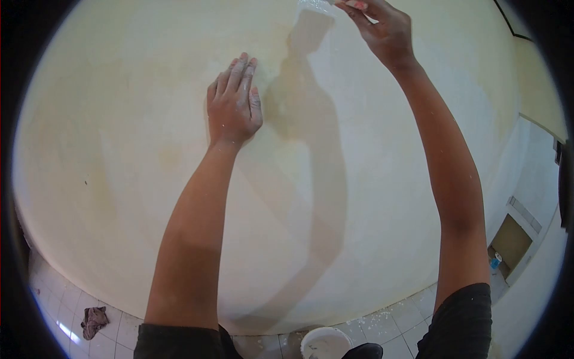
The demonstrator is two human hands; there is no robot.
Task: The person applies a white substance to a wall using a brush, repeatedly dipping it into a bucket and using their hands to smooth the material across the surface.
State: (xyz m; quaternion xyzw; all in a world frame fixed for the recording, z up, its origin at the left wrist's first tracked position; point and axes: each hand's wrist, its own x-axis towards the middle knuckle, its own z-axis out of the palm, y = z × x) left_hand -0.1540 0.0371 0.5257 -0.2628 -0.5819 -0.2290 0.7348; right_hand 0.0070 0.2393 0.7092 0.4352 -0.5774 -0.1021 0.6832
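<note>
Flat against the pale wall (179,209), my left hand (234,107) rests with its fingers stretched out, smeared with whitish paint. It holds nothing. Up at the top edge of the view, my right hand (385,30) is closed on what looks like a paintbrush (339,2). Most of that tool is cut off by the frame, so its full shape is hidden. Wet white paint (314,6) glistens on the wall just left of it. The shadow of my right arm falls across the wall between both hands.
A white bucket (326,344) with whitish paint stands on the tiled floor at the wall's foot. A crumpled dark cloth (94,322) lies at the lower left. White drips spot the tiles. At the right are a recessed opening (511,245) and a small blue item (495,261).
</note>
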